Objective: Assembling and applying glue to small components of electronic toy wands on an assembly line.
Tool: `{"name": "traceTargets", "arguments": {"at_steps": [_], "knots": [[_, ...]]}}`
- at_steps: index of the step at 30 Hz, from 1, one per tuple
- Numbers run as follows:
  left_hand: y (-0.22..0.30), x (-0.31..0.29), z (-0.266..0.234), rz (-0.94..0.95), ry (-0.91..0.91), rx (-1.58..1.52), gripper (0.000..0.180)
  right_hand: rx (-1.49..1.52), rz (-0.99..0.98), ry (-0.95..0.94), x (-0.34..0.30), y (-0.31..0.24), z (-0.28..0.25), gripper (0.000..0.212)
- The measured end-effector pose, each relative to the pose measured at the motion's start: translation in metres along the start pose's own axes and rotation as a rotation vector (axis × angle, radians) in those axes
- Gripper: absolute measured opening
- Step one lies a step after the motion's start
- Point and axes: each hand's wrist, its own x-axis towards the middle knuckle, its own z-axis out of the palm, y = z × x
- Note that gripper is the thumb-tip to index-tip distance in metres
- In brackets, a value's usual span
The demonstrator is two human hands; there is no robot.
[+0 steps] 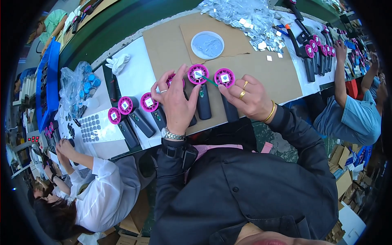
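Observation:
My right hand (pixel 250 98) pinches a thin green stick (pixel 210 80). The stick's tip rests at the white square on a pink round head (pixel 198 74) with a dark handle; the unit looks like a handheld fan. My left hand (pixel 179 102), fingers spread, hovers over another pink-headed unit (pixel 171 79) that it largely hides. Whether it touches that unit I cannot tell. Just under my right fingers lies one more pink head (pixel 224 77) with a white square. To the left, several like units lie in a row, among them one pink head (pixel 149 102).
A round tub of pale paste (pixel 207 45) stands on the cardboard (pixel 159 45). Behind it spreads a heap of clear packets (pixel 245 20). A white glove (pixel 118 64), a bag of blue discs (pixel 83 87) and a sheet of grey pads (pixel 110 126) lie left. Co-workers sit at both sides.

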Motion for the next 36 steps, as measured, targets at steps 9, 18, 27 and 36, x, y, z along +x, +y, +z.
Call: {"name": "traceTargets", "arguments": {"at_steps": [9,18,27,36], "knots": [[-0.001,0.0,0.0,-0.001,0.003,-0.01,0.072,-0.023,-0.019,-0.106,-0.004,-0.011,-0.001,0.046],[-0.002,-0.001,0.0,-0.017,-0.026,0.016,0.072,0.018,0.035,-0.006,-0.004,-0.015,-0.004,0.037],[-0.002,-0.002,0.0,-0.015,-0.024,0.023,0.072,0.522,0.777,0.111,0.0,-0.011,-0.004,0.022],[-0.002,-0.002,0.0,-0.022,-0.023,0.022,0.071,1.493,1.459,0.258,-0.007,0.022,-0.008,0.017]]}}
